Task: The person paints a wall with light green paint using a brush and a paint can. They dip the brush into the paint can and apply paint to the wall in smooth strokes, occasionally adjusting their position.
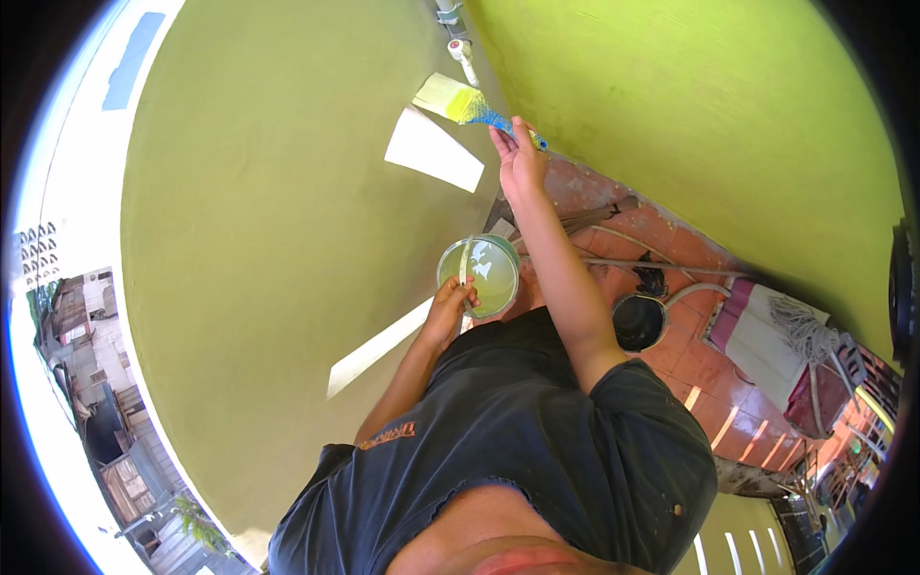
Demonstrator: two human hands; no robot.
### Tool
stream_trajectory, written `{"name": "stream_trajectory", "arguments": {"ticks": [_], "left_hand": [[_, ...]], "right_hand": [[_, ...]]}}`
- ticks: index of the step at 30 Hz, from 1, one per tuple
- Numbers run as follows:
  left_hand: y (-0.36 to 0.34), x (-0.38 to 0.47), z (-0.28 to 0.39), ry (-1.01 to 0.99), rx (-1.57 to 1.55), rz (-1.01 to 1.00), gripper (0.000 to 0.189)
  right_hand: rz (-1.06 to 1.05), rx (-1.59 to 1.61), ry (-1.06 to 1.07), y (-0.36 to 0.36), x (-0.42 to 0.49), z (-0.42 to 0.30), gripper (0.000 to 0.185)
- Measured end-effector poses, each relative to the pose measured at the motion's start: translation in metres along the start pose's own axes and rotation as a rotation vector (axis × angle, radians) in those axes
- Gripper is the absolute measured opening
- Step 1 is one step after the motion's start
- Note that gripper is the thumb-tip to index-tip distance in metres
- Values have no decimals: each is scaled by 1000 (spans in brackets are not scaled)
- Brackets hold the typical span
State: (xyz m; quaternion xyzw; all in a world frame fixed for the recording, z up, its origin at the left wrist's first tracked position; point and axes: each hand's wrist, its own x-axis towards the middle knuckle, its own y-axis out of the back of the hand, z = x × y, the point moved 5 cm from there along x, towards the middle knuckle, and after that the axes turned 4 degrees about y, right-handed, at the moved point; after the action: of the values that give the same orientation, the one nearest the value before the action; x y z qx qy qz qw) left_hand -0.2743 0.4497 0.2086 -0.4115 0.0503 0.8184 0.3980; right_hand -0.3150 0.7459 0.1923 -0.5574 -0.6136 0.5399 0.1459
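My right hand (525,162) grips the blue handle of a wide paintbrush (460,100). Pale bristles with yellow-green paint near the ferrule point up and left, close to the olive-green wall (287,180); whether they touch it I cannot tell. Lower down, my left hand (449,305) is closed around the handle of a plastic bucket (496,287). Pale greenish liquid inside the bucket mirrors bright light. Just above the brush, a white tap (460,54) sticks out on a pipe near the wall corner.
A bright lime wall (683,108) meets the olive one at the corner. On the red tiled floor (675,359) lie a stick broom (589,218) and a hose (661,264). A dark bucket (640,322) stands near a cloth-covered object (762,338) with a mop head (801,330) on it.
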Motion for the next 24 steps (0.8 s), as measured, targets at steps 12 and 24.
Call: {"name": "stream_trajectory", "arguments": {"ticks": [12,24], "left_hand": [[4,4,-3,-43,131,27,31],[-8,11,13,-79,121,-20,47]], "right_hand": [[51,-229,-81,135,-20,-34,17],[-787,-1376,516,-60,-40,-161,25]]}}
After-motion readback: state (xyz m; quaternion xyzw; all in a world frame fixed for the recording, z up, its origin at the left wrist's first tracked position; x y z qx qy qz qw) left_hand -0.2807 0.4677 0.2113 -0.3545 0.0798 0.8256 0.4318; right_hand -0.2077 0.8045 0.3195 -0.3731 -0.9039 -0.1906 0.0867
